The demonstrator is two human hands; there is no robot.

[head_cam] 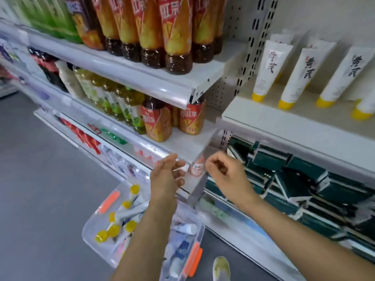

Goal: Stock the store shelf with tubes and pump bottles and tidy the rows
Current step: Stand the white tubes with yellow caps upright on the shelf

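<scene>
Both of my bare hands are raised in front of a store shelf unit, close together but not touching. My left hand (166, 175) has its fingers loosely bent, palm turned to the right, and I cannot see anything held in it. My right hand (225, 171) is curled into a loose fist with the knuckles facing me; whether it pinches something I cannot tell. Between the hands, just behind them, is the corner of a white shelf (188, 147), and under that corner a small pink-and-white bottle (197, 167) shows, blurred.

Below my forearms a clear plastic bin (91, 226) with orange latches stands on the grey floor (40, 179). Inside it lie white tubes with yellow caps (113, 230) toward its left side and white-and-blue tubes (182, 228) toward its right side, all loose and mixed.

On the upper right shelf (284, 120), a row of white tubes (296, 78) with yellow caps stands cap-down near the front edge, leaning back. Under that shelf, dark green boxes (294, 185) lie stacked unevenly.

On the left, the top shelf carries brown tea bottles (176, 37) with red and orange labels, and the shelf beneath it holds more of the same beside green tea bottles (113, 98). The toe of a shoe (221, 268) shows at the bottom edge.
</scene>
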